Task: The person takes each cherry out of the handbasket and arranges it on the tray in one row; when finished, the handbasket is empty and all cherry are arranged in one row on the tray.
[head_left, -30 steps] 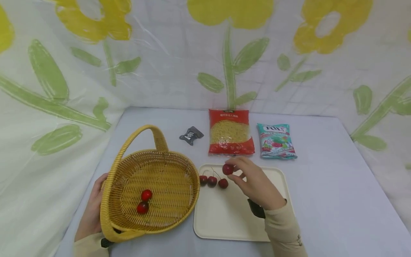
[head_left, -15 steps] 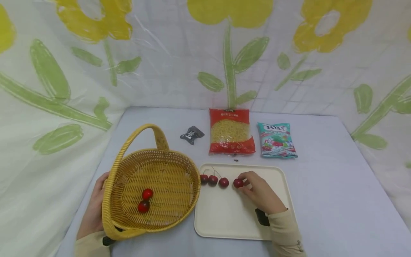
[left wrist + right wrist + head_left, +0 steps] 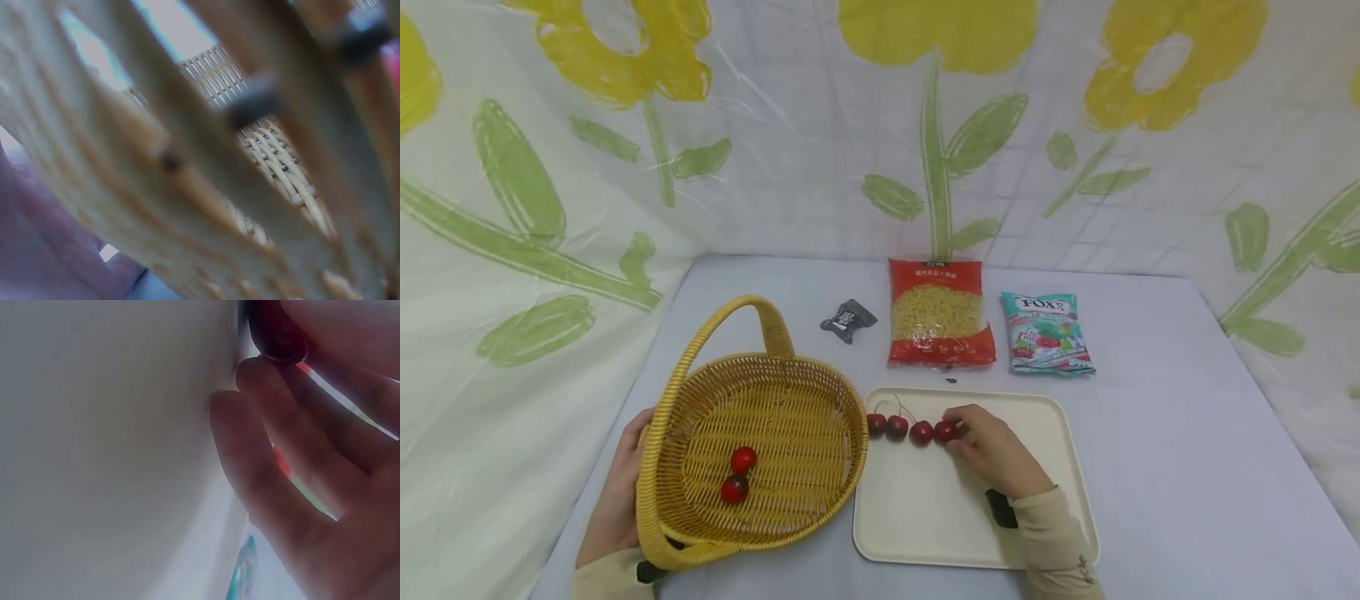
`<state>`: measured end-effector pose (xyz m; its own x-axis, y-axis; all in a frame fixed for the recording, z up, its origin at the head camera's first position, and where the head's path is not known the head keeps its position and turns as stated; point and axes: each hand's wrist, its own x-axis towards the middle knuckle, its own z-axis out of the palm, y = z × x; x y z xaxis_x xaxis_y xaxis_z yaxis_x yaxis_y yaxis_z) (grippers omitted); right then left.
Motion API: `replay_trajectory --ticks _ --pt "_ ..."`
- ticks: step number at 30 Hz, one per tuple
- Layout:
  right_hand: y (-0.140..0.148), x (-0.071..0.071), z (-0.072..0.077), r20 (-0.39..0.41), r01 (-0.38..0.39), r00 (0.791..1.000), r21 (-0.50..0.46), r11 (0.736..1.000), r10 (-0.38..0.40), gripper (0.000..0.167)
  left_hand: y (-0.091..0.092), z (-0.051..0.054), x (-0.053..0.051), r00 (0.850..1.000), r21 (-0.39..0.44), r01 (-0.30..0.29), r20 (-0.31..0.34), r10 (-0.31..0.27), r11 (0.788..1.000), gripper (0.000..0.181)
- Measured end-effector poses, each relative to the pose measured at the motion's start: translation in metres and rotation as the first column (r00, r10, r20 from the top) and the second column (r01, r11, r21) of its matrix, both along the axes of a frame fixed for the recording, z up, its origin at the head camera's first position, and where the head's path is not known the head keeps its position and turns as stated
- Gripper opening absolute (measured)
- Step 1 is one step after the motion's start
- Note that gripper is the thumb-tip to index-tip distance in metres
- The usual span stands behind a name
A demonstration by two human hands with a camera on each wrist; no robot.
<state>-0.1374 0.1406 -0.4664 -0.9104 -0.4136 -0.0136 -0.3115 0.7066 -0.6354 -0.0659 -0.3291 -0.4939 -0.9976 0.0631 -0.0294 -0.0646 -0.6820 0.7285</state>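
Observation:
My right hand (image 3: 1000, 450) pinches a dark red cherry (image 3: 945, 432) low over the cream tray (image 3: 940, 533); it is the rightmost of a row, beside a stemmed cherry (image 3: 921, 432). Two more cherries lie to the left near the basket's rim. In the right wrist view the held cherry (image 3: 278, 331) shows at the top between thumb and fingers. My left hand (image 3: 617, 492) rests against the left side of the yellow wicker basket (image 3: 790, 450), its fingers partly hidden behind the handle. Inside the basket are a red cherry (image 3: 743, 460) and a darker one (image 3: 734, 488).
Behind the tray lie a red pasta bag (image 3: 938, 312), a teal candy bag (image 3: 1048, 333) and a small black wrapped packet (image 3: 848, 321). A tiny dark scrap (image 3: 951, 380) lies between the pasta bag and tray. A flower-printed sheet (image 3: 805, 167) hangs behind the table.
The held cherry has come down from the tray's back edge, then moved left to the row's end with my right hand. My left hand and the basket have stayed about where they were.

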Motion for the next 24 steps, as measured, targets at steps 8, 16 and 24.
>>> replay_trajectory --ticks 8,16,24 --pt "-0.001 0.0 0.0 -0.002 0.0 1.0 0.018 1.0 0.0 0.033 0.001 0.002 0.001 0.998 -0.022 -0.039 0.049 0.04 0.999 0.04" --pt "0.0 0.001 0.002 0.016 0.016 1.0 0.021 1.0 -0.016 0.038 0.002 0.004 0.0 0.996 -0.057 -0.047 0.076 0.051 0.997 0.04" --pt "0.006 0.003 0.02 0.051 0.023 0.998 0.099 0.995 -0.028 0.042 0.005 0.006 0.001 0.999 -0.008 -0.027 0.026 0.027 1.0 0.04"
